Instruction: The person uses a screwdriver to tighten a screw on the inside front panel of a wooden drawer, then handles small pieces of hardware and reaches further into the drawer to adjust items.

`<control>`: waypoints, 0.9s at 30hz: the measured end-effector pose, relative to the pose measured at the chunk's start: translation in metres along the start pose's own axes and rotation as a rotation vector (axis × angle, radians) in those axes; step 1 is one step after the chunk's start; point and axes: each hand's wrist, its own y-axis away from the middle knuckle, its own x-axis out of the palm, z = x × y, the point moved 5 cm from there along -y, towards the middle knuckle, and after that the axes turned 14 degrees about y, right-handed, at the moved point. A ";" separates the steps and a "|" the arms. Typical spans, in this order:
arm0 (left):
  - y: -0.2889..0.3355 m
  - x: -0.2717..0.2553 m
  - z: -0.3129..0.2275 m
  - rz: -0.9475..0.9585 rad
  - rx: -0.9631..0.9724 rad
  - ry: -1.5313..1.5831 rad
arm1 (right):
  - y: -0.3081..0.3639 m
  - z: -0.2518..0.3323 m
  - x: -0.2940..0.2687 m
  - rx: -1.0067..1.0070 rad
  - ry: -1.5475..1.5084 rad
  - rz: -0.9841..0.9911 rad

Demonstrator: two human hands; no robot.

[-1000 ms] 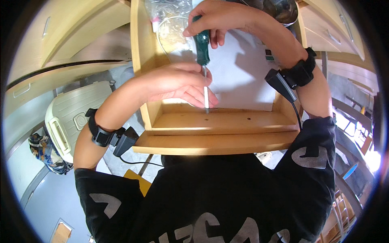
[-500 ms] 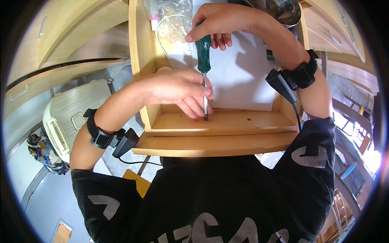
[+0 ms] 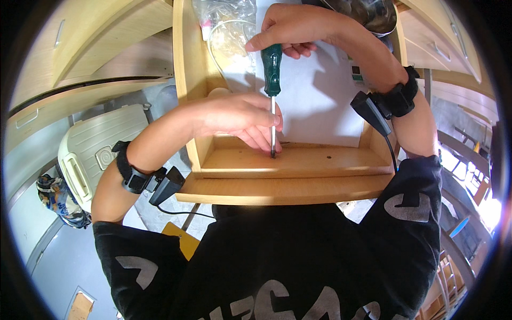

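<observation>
A screwdriver (image 3: pixel 272 74) with a dark green handle stands nearly upright over an open wooden drawer (image 3: pixel 298 198). My right hand (image 3: pixel 288 33) is closed round the top of its handle. Lower down, my left hand (image 3: pixel 245 120) pinches the metal shaft between thumb and fingers. The tip meets the inner face of the drawer front, at a small dark spot that may be a screw or a hole. To the right of it is a second dark hole (image 3: pixel 329 157) in the same wood.
Inside the drawer lie a white sheet (image 3: pixel 314 114), clear plastic bags (image 3: pixel 234 50) and a white cable (image 3: pixel 210 48). A shiny metal bowl (image 3: pixel 376 18) sits at the far right. On the left stands a cream plastic box (image 3: pixel 101 144), beside wooden cabinets (image 3: pixel 37 74).
The screwdriver handle has shifted slightly to the right and stands a little straighter. My right hand's fingers have turned slightly with it; both hands keep their hold.
</observation>
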 end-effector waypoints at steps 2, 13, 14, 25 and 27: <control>0.001 0.001 -0.001 -0.015 -0.011 -0.005 | -0.003 -0.002 -0.002 -0.036 0.012 -0.019; 0.002 0.002 -0.001 -0.013 -0.034 0.008 | -0.020 -0.013 0.016 -0.092 -0.113 -0.023; 0.002 0.003 -0.001 -0.024 -0.024 -0.012 | -0.021 -0.013 0.016 -0.094 -0.115 -0.022; 0.002 0.001 -0.004 -0.036 -0.008 -0.052 | -0.023 -0.016 0.016 -0.086 -0.239 0.028; 0.001 0.000 -0.003 -0.025 0.019 -0.042 | -0.023 -0.017 0.016 -0.109 -0.270 0.044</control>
